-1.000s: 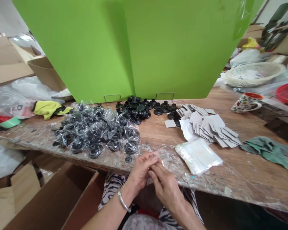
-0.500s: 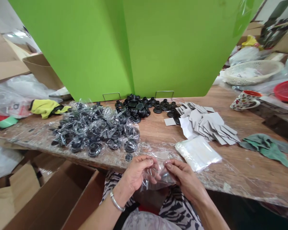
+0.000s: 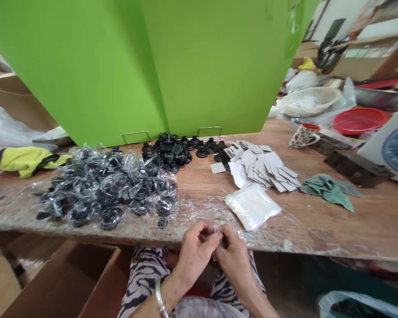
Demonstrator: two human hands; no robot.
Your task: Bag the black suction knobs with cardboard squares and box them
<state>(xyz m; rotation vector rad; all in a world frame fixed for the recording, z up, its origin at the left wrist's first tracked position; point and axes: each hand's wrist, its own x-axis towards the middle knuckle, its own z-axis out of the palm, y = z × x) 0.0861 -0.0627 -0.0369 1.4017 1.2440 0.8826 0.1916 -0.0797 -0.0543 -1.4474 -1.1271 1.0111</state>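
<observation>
My left hand (image 3: 195, 254) and my right hand (image 3: 234, 260) meet at the front edge of the wooden table, fingertips pinched together on a small transparent plastic bag (image 3: 216, 240). The fingers hide most of it, and its contents cannot be seen. Just beyond my hands lies a heap of black round parts in transparent bags (image 3: 102, 190), with one small black disc (image 3: 162, 223) apart from it. Unbagged black parts (image 3: 172, 152) stand farther back. To the right are a stack of flat transparent bags (image 3: 252, 205) and scattered grey card squares (image 3: 262, 165).
A green partition (image 3: 86, 70) with wire stands rises behind the wooden table (image 3: 351, 225). A yellow cloth (image 3: 28, 161), green cloth (image 3: 330, 190), patterned mug (image 3: 303, 137), woven basket (image 3: 307, 101) and red plastic basket (image 3: 360, 120) lie around. An open cardboard box (image 3: 59, 282) sits below left.
My hands have drawn closer together and the bag, spread between them earlier, is now mostly inside my fingers. The whole scene has shifted left in view as the camera turned right.
</observation>
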